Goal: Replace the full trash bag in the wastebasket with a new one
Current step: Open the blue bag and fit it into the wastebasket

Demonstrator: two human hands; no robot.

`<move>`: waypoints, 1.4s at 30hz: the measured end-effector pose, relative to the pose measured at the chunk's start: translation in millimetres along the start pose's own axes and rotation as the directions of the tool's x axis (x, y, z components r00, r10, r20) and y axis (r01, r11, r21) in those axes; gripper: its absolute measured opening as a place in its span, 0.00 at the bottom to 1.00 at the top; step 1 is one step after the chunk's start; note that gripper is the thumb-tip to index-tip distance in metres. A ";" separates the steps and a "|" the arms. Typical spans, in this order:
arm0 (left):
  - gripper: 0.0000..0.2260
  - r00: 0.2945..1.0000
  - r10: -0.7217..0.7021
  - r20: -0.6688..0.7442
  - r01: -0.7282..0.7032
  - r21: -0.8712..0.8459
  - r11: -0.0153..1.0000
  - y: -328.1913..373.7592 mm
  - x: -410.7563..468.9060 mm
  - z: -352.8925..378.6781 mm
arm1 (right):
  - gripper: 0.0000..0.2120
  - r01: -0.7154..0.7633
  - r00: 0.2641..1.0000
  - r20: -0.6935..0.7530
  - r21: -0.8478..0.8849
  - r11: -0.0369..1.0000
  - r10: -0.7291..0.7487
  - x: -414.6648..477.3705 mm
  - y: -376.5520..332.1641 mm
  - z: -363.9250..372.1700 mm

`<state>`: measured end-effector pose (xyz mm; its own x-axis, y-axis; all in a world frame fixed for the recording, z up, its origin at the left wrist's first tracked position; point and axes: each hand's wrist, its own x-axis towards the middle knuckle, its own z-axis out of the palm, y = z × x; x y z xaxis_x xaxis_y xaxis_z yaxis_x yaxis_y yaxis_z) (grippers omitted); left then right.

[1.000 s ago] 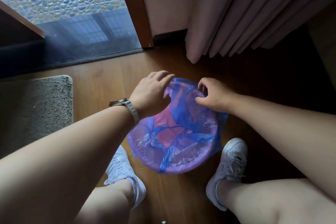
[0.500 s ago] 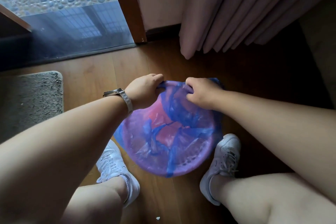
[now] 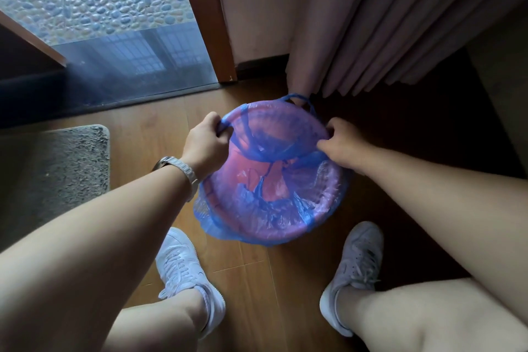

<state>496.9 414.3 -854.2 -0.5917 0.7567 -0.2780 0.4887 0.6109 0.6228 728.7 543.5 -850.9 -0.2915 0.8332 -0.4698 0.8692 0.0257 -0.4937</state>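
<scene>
A round pink wastebasket point(image 3: 220, 180) stands on the wooden floor between my feet. A thin blue trash bag point(image 3: 257, 203) lines it, its edge folded over the near and side rim. My left hand point(image 3: 207, 141) grips the bag's edge at the basket's far left rim. My right hand point(image 3: 341, 144) grips the bag's edge at the far right rim. Between them the bag's far edge is stretched over the back rim, and a blue handle loop point(image 3: 297, 98) sticks up behind. The basket's inside shows only loose bag folds.
A pink curtain point(image 3: 371, 23) hangs just behind the basket. A wooden door frame point(image 3: 205, 17) and a glass door point(image 3: 114, 46) stand at the far left. A grey mat point(image 3: 54, 168) lies on the floor to the left. My white shoes point(image 3: 183, 268) flank the basket.
Both hands have moved apart, from close together at the bag's far edge out to the left and right rim, stretching the blue bag over the back of the basket.
</scene>
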 end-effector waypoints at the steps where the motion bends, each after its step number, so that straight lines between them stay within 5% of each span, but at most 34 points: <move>1: 0.11 1.000 -0.010 -0.008 0.010 -0.015 1.000 -0.1 0.9 -0.5 | 0.06 -0.006 1.000 0.012 0.029 1.000 0.005 0.8 -1.3 1.5; 6: 0.13 0.995 -0.095 -0.042 0.092 -0.069 0.993 -7.7 6.3 -3.2 | 0.05 0.002 0.999 -0.033 0.195 0.981 0.004 13.1 -13.4 6.5; 9: 0.12 0.979 -0.183 -0.095 0.170 -0.132 0.977 -14.2 10.0 -6.0 | 0.18 0.057 0.991 -0.124 0.007 0.998 -0.056 16.4 -14.6 5.5; 13: 0.11 0.958 -0.263 -0.112 0.239 -0.189 0.953 -21.0 10.4 -4.8 | 0.19 0.121 0.964 -0.195 -0.283 0.951 -0.181 5.4 -15.5 9.5; 21: 0.10 0.958 -0.274 -0.091 0.255 -0.179 0.950 -26.7 11.0 -5.2 | 0.23 -0.035 0.989 -0.145 -0.356 0.934 -0.018 13.6 -19.2 8.4; 26: 0.10 0.950 -0.303 -0.074 0.287 -0.172 0.942 -37.7 10.5 -7.2 | 0.09 -0.047 0.999 0.023 0.015 0.999 0.047 14.0 -17.2 14.7; 32: 0.06 0.939 -0.342 -0.042 0.331 -0.160 0.930 -41.6 6.2 -8.1 | 0.13 -0.018 0.995 -0.091 0.167 0.986 0.034 15.6 -25.1 17.1; 42: 0.04 0.952 -0.303 -0.048 0.288 -0.203 0.936 -45.5 8.8 -13.7 | 0.01 -0.074 0.997 0.032 0.273 0.959 0.068 19.7 -22.9 23.1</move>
<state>460.7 389.9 -875.0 -0.7420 0.5236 -0.4186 0.1568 0.7426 0.6511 693.9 546.6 -865.7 -0.2445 0.8149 -0.5254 0.7465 -0.1876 -0.6384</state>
